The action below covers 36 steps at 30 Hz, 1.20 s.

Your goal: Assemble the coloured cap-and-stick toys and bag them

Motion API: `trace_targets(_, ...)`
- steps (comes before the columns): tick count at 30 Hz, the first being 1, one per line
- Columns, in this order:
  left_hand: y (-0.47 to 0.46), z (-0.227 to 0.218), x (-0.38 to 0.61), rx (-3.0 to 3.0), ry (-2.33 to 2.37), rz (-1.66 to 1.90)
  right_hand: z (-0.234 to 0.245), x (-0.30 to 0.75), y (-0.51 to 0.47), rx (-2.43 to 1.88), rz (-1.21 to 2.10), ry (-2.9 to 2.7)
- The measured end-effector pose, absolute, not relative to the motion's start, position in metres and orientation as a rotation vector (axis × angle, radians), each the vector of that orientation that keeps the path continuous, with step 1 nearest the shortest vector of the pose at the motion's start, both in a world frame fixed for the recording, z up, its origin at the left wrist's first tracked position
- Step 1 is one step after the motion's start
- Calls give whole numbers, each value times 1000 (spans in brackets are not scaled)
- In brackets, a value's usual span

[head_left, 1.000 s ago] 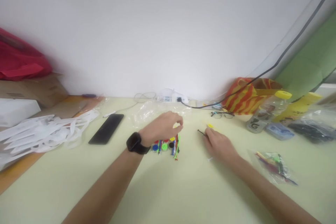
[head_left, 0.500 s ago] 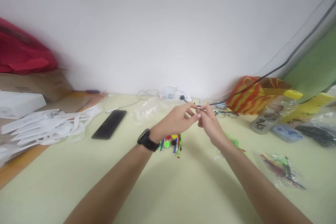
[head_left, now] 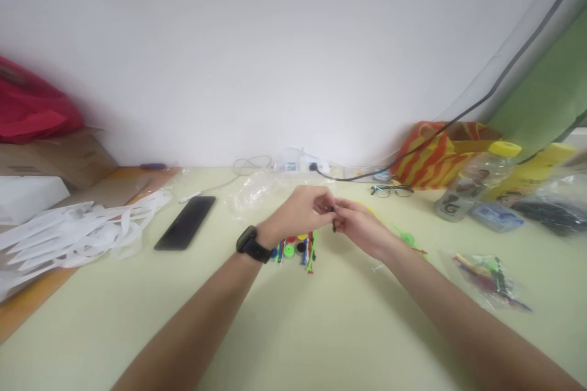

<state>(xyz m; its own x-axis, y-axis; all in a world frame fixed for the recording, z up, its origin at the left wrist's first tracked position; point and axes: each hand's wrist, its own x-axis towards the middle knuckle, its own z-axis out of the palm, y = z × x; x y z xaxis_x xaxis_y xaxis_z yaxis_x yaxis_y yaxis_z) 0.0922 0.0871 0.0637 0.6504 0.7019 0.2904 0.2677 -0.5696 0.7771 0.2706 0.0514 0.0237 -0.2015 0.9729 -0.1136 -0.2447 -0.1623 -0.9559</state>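
- Left hand (head_left: 300,211): thumb and fingertips pinched on a small dark piece (head_left: 334,226), its shape mostly hidden; a black watch (head_left: 252,244) circles the wrist.
- Right hand (head_left: 364,229): fingertips closed on the same piece, meeting those of the left hand.
- Small dark piece: between the two hands, over the worktop (head_left: 293,330).
- Near the left wrist: coloured discs (head_left: 288,251) and thin sticks (head_left: 310,256).
- Beside the right forearm: a green disc (head_left: 407,238).
- Farther right: a clear bag (head_left: 495,281) of coloured pieces.
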Motion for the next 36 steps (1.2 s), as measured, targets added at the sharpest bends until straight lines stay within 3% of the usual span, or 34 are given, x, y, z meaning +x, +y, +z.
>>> trace_targets(5, 89, 64, 91, 2168, 713, 761, 30, 282, 53, -993, 1662, -1117)
trace_targets(14, 88, 64, 87, 2132, 733, 684, 29, 278, 49, -1065, 1526, -1224)
trace_targets(22, 83, 41, 97, 2236, 804, 487, 19, 303, 53, -1568, 839, -2104)
trace_targets(29, 90, 38, 93, 2418, 875, 376, 15, 349, 72, -1880, 211, -2022)
trace_targets(36, 95, 38, 86, 2526, 889, 336, 5, 369, 82, -2016, 222, -2060)
